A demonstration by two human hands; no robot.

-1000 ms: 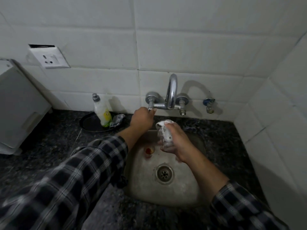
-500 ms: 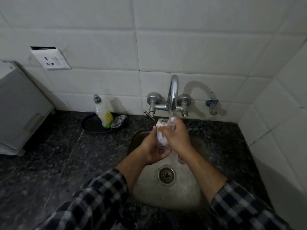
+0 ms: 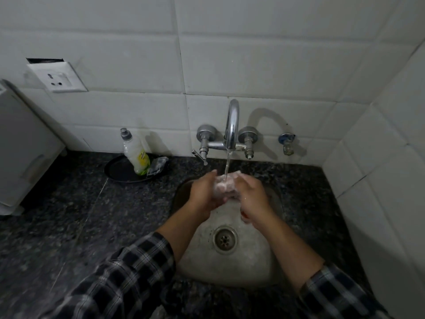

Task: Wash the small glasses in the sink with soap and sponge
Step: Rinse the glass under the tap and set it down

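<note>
At middle left of the frame, on the dark surface point(image 3: 69, 203), the soap bottle point(image 3: 136, 155) and grey sponge point(image 3: 158, 165) sit on a black tray point(image 3: 116, 170), out of use. The left grip point(image 3: 202, 194), a second ago on the tap lever, now curls round the sudsy small glass point(image 3: 224, 186) at frame centre, above the sink point(image 3: 230, 270). Water now falls from the tap point(image 3: 231, 125) onto it. The right grip point(image 3: 250, 192) wraps its other side. Soaping looks done; rinsing has begun.
</note>
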